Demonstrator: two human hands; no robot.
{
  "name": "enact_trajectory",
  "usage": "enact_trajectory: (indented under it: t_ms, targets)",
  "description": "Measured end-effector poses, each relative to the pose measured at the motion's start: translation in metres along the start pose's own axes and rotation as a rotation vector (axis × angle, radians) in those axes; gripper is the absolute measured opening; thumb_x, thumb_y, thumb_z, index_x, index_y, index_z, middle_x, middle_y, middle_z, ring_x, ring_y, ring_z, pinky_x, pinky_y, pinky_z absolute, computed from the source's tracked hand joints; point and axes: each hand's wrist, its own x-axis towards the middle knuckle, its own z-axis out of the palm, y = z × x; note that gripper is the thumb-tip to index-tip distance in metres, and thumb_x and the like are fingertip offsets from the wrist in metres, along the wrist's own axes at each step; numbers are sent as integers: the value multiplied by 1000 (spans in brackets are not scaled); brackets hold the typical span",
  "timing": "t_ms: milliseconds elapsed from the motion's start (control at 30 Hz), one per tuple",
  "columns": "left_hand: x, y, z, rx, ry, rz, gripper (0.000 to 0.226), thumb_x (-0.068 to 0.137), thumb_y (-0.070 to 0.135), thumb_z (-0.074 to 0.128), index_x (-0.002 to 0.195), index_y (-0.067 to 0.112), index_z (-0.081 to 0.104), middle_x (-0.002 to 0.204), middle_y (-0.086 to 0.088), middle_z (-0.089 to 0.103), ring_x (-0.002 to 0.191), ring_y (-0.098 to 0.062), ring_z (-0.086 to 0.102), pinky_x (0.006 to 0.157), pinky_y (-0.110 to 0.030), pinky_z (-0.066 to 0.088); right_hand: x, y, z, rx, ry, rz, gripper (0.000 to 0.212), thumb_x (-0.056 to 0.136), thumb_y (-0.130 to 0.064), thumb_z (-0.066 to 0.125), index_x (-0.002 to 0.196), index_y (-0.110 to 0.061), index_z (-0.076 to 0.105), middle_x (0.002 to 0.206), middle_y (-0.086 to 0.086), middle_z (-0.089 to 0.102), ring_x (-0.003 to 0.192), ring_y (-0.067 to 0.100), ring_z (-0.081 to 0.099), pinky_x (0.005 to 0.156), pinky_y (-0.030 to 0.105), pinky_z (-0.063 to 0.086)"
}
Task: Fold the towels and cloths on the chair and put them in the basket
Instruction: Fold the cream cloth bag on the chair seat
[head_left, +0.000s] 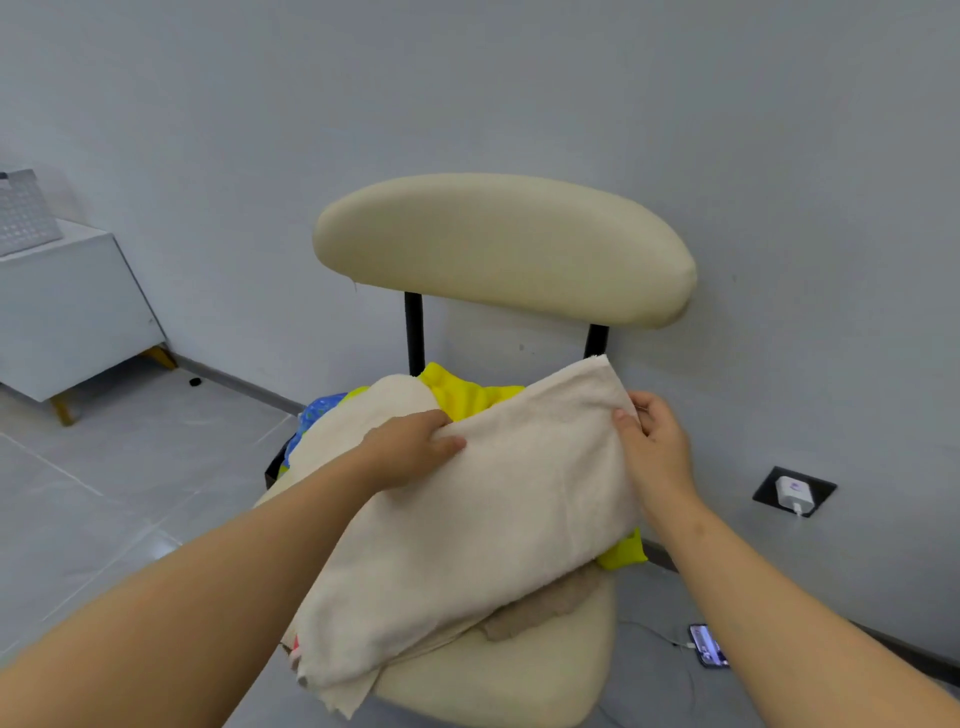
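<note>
Cream padded chair (498, 244) w/ black posts stands by the wall. A cream towel (493, 525), fluffy and doubled over, lies across the pile on the seat, its lower edge hanging off the front. Under it are a yellow cloth (462, 397), a tan cloth (545, 608) at front right & a blue cloth (317, 410) at back left. Left hand (415, 447) grips the towel's top fold. Right hand (652, 441) pinches its upper right edge.

Chair (498, 686): cream seat, bearing cloths.
Cream towel (467, 545): topmost, gripped in left fingers (434, 420).
Yellow cloth (467, 397): beyond them.
Tan cloth (540, 608): on seat, nearer.
</note>
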Motion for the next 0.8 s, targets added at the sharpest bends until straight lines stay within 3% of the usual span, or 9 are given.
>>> enact_trajectory:
  t_ms: [100,167,267,333,433,533,600,700,800]
  targets:
    - [-3,-4,-3,-83,18,39,32,101,35,34,96,14,57,110,-9,61,102,-23,51,76,-26,30,5,17,13,-169,-15,96,17,91,-17,51,101,-30,55,113,1,63,107,24,57,96,42,43]
    - [-7,-6,-1,-122,59,0,41,102,33,30,96,5,60,110,-13,62,103,-27,53,80,-29,34,-2,30,17,-291,51,222,29,89,-22,53,117,-28,55,126,1,58,120,29,50,104,43,37]
    - [-12,-10,4,-236,104,-75,45,102,33,30,106,2,62,111,-14,62,104,-29,53,85,-30,36,-32,40,18,-299,290,460,29,86,-23,57,114,-13,55,124,17,55,115,37,48,94,40,39]
    - [-18,-11,6,-301,67,-121,46,101,38,31,108,5,62,112,-11,61,106,-28,53,86,-30,36,-55,47,21,-210,326,544,31,87,-24,59,108,-3,56,117,24,57,108,39,54,85,39,43]
    - [-26,-15,7,-248,-23,-156,49,96,50,39,117,9,56,119,-4,55,113,-25,50,91,-30,36,-90,44,28,85,116,749,37,90,-39,56,100,-4,57,84,16,60,70,30,58,62,32,43]
    - [-33,-19,7,-275,-11,-140,34,94,44,47,107,14,57,115,-5,58,101,-21,50,83,-28,37,-116,36,29,246,-225,1002,47,89,-58,47,103,-13,51,84,12,55,70,26,54,71,38,47]
    - [-39,-17,6,-319,1,-123,24,95,40,47,90,19,55,99,-2,58,90,-18,49,75,-27,36,-123,34,31,359,-358,1035,43,89,-47,54,113,-12,49,91,12,57,80,26,56,82,39,45]
    - [-50,-13,-3,-372,17,-108,30,97,38,44,74,21,51,80,3,52,78,-14,46,64,-24,35,-128,26,34,367,-352,943,24,89,-20,59,111,-11,54,88,7,62,75,22,59,64,31,43]
    - [-64,-11,-15,-538,48,-112,33,98,38,43,76,17,58,83,0,56,82,-18,51,74,-28,41,-118,10,27,511,-217,811,18,90,-10,56,107,-10,55,87,8,64,73,22,59,57,30,45]
